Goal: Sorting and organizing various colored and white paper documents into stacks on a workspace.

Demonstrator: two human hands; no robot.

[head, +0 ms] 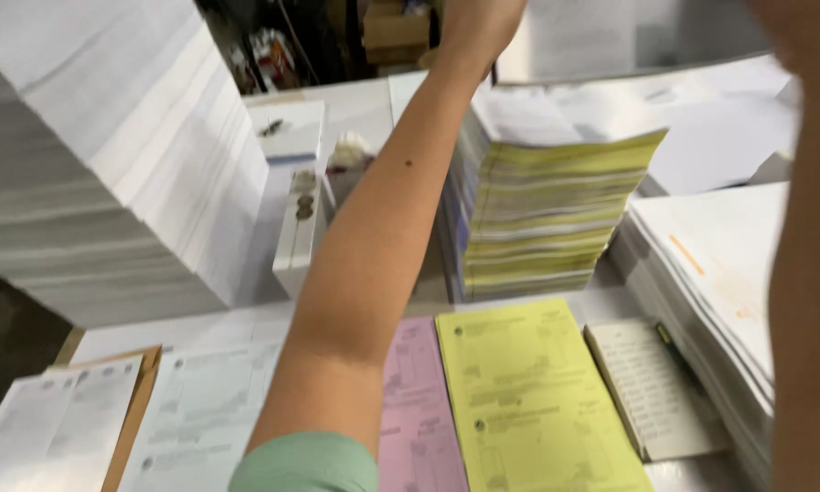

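Above the striped paper stack (547, 214), the left hand (478, 27) grips a white sheet (601, 36); lift it flat; right hand's (793, 32) grip unclear.

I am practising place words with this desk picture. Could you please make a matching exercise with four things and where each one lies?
Things:
1. loose yellow printed form
2. pink printed form
3. tall stack of yellow and white sheets
4. huge white paper stack

Places:
A. far left, towering
B. flat at front, right of the pink sheet
C. behind the loose yellow sheet, right of the raised left arm
D. flat, partly under the arm

Pairs: 1-B, 2-D, 3-C, 4-A
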